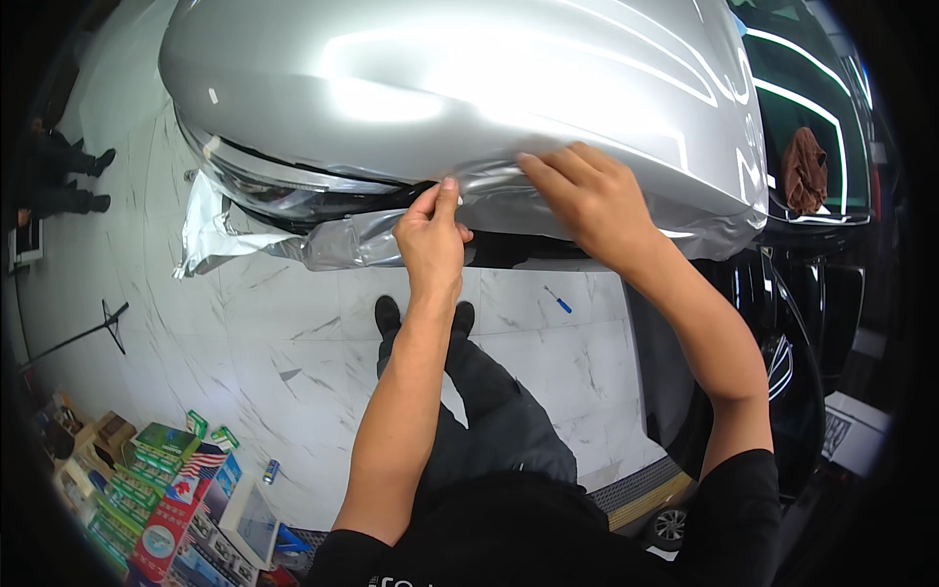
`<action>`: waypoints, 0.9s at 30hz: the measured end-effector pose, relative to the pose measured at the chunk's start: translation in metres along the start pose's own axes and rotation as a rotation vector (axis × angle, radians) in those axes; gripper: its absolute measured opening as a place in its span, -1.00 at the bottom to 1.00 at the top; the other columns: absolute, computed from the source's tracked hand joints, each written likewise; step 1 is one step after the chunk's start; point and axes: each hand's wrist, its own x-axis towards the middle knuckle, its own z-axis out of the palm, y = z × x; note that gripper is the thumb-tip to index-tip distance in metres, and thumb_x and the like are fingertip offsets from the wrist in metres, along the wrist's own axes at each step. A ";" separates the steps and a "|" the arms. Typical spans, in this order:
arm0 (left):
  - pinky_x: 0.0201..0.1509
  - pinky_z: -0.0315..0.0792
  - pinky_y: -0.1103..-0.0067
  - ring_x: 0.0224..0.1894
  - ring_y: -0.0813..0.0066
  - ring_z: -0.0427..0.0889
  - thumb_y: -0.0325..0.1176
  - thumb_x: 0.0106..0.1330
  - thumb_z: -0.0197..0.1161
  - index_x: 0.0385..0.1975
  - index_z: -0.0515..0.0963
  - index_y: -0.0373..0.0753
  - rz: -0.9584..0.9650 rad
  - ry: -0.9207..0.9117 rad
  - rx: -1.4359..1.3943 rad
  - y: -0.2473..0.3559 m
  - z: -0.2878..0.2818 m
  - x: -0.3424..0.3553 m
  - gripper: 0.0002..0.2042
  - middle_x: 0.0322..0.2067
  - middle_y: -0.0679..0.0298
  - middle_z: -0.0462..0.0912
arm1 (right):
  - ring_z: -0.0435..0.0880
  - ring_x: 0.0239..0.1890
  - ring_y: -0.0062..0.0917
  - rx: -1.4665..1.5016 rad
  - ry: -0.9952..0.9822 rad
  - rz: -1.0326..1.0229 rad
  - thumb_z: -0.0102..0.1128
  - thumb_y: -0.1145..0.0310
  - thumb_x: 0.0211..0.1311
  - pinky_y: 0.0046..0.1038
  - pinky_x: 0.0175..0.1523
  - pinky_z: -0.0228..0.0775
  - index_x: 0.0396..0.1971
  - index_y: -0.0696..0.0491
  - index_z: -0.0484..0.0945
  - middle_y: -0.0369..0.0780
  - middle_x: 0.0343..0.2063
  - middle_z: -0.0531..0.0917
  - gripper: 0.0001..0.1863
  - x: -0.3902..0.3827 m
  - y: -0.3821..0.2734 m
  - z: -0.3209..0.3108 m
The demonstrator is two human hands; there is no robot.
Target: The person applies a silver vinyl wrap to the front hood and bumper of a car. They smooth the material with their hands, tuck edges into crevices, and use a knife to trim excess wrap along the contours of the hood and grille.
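Note:
A silver car hood (421, 88) fills the top, with a headlight (293, 186) at its left end. Wrinkled silver film (352, 240) runs along the near edge; its white, crumpled end (205, 220) hangs at the left. My left hand (435, 225) is closed, thumb and fingers pinching the film's edge beside a black trim strip. My right hand (592, 201) lies palm down to its right, slightly bent fingertips resting on the wrinkled film. Its thumb is hidden.
A brown cloth (804, 171) rests near the windshield. A black car part (782, 411) stands at my right. On the tiled floor are a blue-handled tool (559, 301), a black stand (108, 323) and several boxes (156, 489). Other people's dark-clad legs (73, 196) show far left.

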 end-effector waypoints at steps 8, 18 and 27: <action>-0.47 0.40 0.61 -0.60 0.64 0.58 -0.21 0.65 0.35 -0.06 0.79 -0.43 0.100 0.064 -0.080 -0.005 0.010 -0.008 -0.67 -0.49 0.36 0.66 | 0.84 -0.16 -0.35 -0.121 0.024 -0.340 0.37 0.40 0.16 -0.32 -0.13 0.65 -0.01 0.18 0.73 -0.16 -0.12 0.83 -0.62 0.046 -0.001 0.026; -0.47 0.41 0.62 -0.59 0.63 0.58 -0.31 0.62 0.36 -0.06 0.78 -0.43 0.155 0.057 -0.155 -0.010 0.013 -0.007 -0.74 -0.43 0.33 0.70 | 0.87 -0.09 -0.31 -0.189 -0.006 -0.412 0.36 0.42 0.16 -0.34 -0.12 0.68 0.00 0.21 0.76 -0.13 -0.11 0.84 -0.61 0.042 0.001 0.024; -0.52 0.41 0.61 -0.63 0.64 0.53 -0.31 0.63 0.36 -0.09 0.78 -0.44 0.194 0.093 -0.180 -0.012 0.015 -0.003 -0.74 -0.51 0.36 0.65 | 0.88 -0.09 -0.32 -0.250 0.048 -0.473 0.38 0.43 0.13 -0.35 -0.10 0.69 0.02 0.23 0.77 -0.13 -0.12 0.83 -0.58 0.041 0.005 0.029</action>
